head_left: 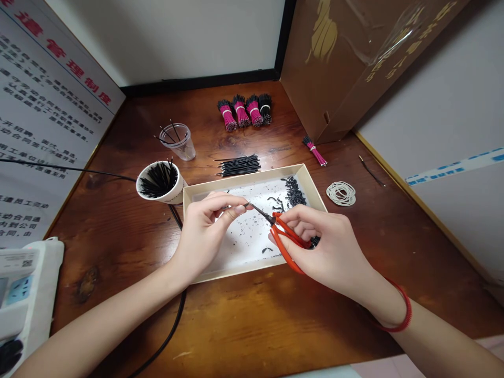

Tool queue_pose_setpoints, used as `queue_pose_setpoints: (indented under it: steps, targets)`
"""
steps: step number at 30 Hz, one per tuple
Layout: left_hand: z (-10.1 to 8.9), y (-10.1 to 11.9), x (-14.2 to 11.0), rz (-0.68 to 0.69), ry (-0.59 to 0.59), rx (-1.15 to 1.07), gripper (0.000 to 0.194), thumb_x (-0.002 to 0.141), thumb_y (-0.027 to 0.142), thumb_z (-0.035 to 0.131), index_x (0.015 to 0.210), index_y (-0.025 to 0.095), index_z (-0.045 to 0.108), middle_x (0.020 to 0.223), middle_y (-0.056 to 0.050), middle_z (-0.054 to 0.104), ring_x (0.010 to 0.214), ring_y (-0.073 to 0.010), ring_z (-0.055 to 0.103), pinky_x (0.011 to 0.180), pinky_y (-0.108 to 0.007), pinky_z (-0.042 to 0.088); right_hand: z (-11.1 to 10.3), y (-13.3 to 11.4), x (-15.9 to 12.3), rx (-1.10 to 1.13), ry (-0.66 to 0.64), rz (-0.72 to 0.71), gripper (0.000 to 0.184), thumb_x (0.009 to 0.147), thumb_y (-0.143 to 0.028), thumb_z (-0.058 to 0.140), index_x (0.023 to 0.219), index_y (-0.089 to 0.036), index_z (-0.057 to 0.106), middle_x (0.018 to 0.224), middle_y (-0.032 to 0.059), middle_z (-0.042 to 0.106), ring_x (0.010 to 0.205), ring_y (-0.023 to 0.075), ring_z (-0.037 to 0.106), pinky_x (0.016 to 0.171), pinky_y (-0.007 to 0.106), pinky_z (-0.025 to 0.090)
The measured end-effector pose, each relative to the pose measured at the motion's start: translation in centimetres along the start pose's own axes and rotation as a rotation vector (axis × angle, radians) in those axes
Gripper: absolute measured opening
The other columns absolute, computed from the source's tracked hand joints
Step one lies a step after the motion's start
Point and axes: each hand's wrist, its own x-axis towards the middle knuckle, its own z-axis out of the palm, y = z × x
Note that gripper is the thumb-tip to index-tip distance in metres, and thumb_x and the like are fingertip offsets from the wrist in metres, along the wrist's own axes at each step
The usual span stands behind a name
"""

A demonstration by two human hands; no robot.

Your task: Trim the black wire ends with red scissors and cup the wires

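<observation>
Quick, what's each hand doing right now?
Left hand: closed, pinching a thin black wire.
Right hand: closed, holding red-handled scissors.

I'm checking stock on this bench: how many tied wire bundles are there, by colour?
Pink wire bundles: 4
Black wire bundle: 1
Total: 5

A thin red bracelet point(401, 315), a glossy cord-like band, circles the right wrist, sitting just above the right hand point(326, 247). That band is the only thing worn in view. The left hand point(207, 233) and right hand are bare and slim, with short, neatly trimmed nails. Both forearms point(98, 320) run bare out to the bottom edges of the view.
</observation>
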Motion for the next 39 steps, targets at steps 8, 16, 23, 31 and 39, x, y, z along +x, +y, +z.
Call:
queue_pose_setpoints:
  steps: [8,16,23,31,39]
  targets:
    - [0.01,-0.17,0.09,-0.001,-0.022,-0.027,0.011,0.083,0.015,0.065,0.078,0.02,0.074,0.079,0.002,0.073,0.075,-0.0116,0.061,0.068,-0.022,0.046,0.04,0.08,0.12,0.001,-0.002,-0.001,0.006,0.077,-0.017,0.065,0.073,-0.018,0.061,0.058,-0.0028,0.06,0.047,0.0067,0.049,0.042,0.018,0.04]
    - [-0.01,0.02,0.06,-0.016,-0.039,-0.068,0.013,0.083,0.013,0.064,0.077,0.019,0.074,0.077,0.002,0.072,0.073,-0.0086,0.061,0.066,-0.017,0.046,0.03,0.17,-0.08,0.0,-0.005,-0.013,0.006,0.076,-0.015,0.066,0.074,-0.018,0.062,0.059,-0.0031,0.061,0.047,0.0061,0.046,0.042,0.018,0.039]
    - [0.06,0.0,0.12,-0.022,-0.051,-0.083,0.014,0.084,0.013,0.064,0.077,0.02,0.073,0.078,0.003,0.072,0.075,-0.0081,0.061,0.068,-0.016,0.047,-0.14,0.5,-0.19,-0.012,0.002,-0.03,0.006,0.077,-0.015,0.066,0.073,-0.018,0.062,0.06,-0.0026,0.062,0.047,0.0061,0.045,0.041,0.018,0.038]
    - [0.03,0.12,0.05,0.005,-0.047,-0.051,0.015,0.085,0.013,0.062,0.076,0.019,0.072,0.078,0.002,0.071,0.075,-0.0084,0.06,0.069,-0.016,0.046,0.12,0.01,-0.06,0.012,0.027,0.004,0.006,0.077,-0.018,0.066,0.073,-0.018,0.061,0.057,-0.0029,0.059,0.047,0.0068,0.05,0.042,0.018,0.04]
    - [0.12,0.11,0.08,0.0,-0.047,-0.057,0.014,0.085,0.014,0.062,0.076,0.019,0.072,0.078,0.002,0.071,0.075,-0.0092,0.06,0.069,-0.017,0.046,0.19,-0.09,0.1,0.005,0.013,-0.011,0.007,0.077,-0.017,0.065,0.072,-0.018,0.059,0.057,-0.0034,0.058,0.047,0.0067,0.048,0.042,0.018,0.04]
